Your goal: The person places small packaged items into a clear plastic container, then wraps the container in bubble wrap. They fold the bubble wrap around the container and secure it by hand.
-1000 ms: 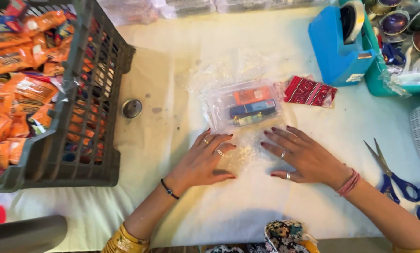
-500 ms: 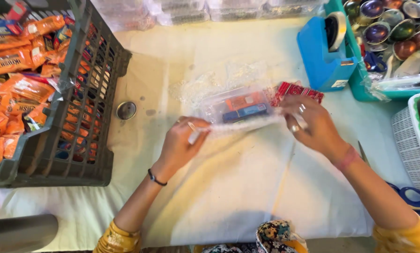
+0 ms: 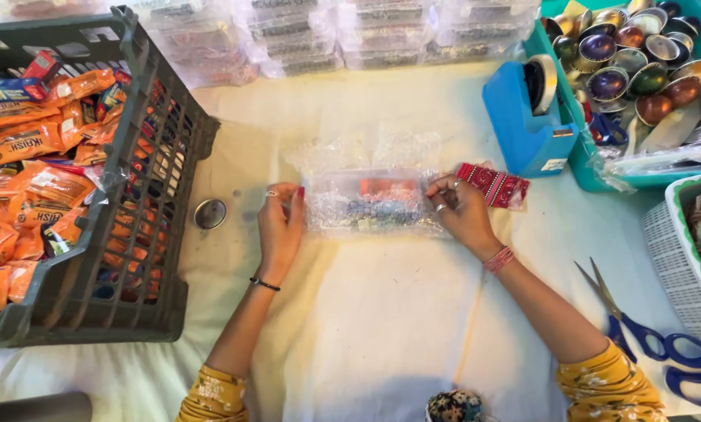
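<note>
Since the earlier frame I've wrapped bubble wrap (image 3: 374, 160) over the clear box (image 3: 374, 202), left hand (image 3: 278, 227) at nine o'clock, right hand (image 3: 464, 211) at three, fingers pinching its ends; taping likely comes next

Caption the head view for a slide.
Both hands, left and right, grip the ends of a clear packet on a white cloth, between a grey crate and a blue tape dispenser.
</note>
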